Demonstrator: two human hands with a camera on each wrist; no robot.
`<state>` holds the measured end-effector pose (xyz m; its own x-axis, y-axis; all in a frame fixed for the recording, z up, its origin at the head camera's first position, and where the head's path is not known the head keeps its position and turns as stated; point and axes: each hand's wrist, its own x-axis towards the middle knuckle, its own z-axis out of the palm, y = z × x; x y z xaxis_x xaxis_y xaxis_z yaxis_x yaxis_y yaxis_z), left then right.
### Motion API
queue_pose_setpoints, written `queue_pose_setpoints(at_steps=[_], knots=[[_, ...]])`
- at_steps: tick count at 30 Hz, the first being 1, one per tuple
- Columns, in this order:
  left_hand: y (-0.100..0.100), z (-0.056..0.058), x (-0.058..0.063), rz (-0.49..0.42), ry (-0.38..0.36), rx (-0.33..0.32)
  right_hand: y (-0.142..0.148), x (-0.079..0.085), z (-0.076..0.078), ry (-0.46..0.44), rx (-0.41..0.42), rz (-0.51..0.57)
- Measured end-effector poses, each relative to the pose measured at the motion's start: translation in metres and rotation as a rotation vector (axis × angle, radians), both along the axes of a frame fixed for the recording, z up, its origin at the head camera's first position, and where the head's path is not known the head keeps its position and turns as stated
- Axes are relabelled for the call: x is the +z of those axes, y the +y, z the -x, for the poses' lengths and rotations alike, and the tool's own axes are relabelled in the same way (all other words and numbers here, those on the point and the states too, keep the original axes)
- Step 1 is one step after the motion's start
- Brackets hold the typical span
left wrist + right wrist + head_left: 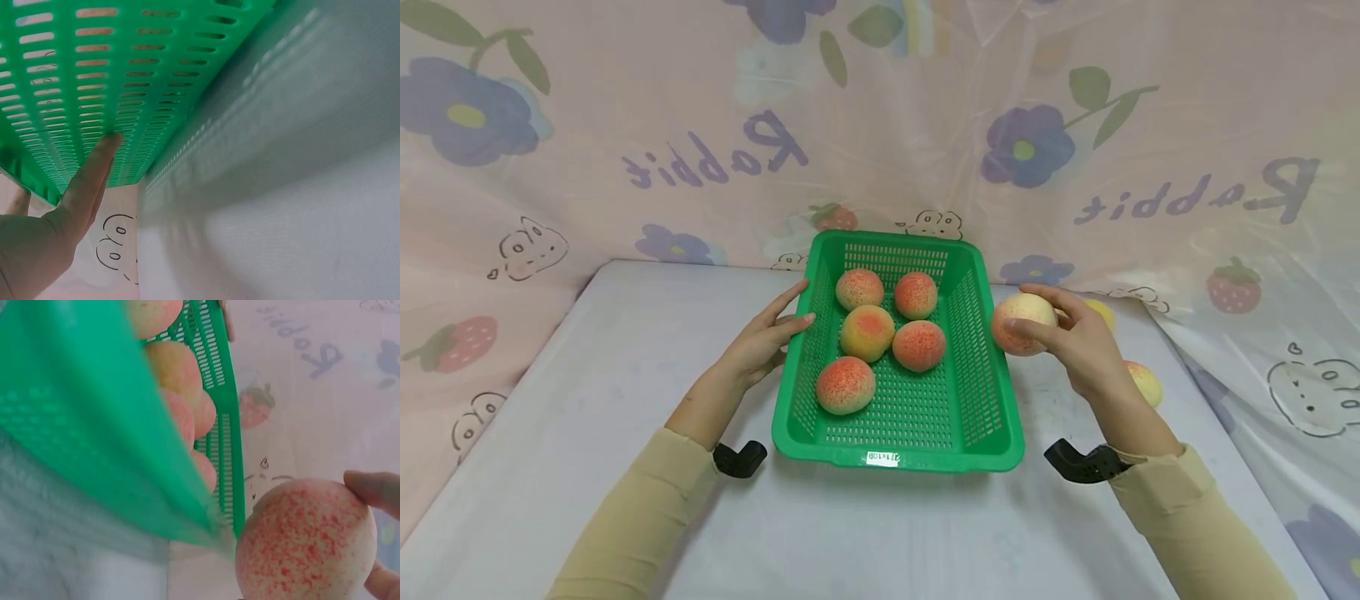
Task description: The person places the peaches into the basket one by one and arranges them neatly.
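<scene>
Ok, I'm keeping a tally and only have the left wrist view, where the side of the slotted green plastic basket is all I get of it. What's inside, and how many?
Observer: The slotted green plastic basket holds five round, red-and-yellow, peach-like fruits.
Operator: Good. Anything being held on the other side of it, out of my sight?
Observer: Yes, the right-hand grip has a pale yellow, red-speckled, peach-like fruit by the basket's right rim.
</scene>
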<state>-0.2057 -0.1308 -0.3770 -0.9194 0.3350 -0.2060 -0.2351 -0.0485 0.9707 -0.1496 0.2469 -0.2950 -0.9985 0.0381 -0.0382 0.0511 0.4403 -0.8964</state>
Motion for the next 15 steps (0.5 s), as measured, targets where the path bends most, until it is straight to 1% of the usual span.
queue_pose_setpoints(at_steps=[5,9,13,15], knots=[[-0.001,0.0,-0.001,0.002,0.006,-0.002,-0.014,0.004,0.002,-0.006,0.053,0.019],[-0.001,0.0,-0.001,-0.001,0.004,-0.003,-0.024,0.005,0.004,-0.004,0.091,0.008],[0.0,-0.001,-0.001,-0.003,0.007,-0.003,-0.035,0.003,0.006,-0.003,0.136,0.006],[0.0,-0.001,0.0,-0.002,0.009,-0.003,-0.041,0.001,0.007,-0.019,0.155,-0.001]])
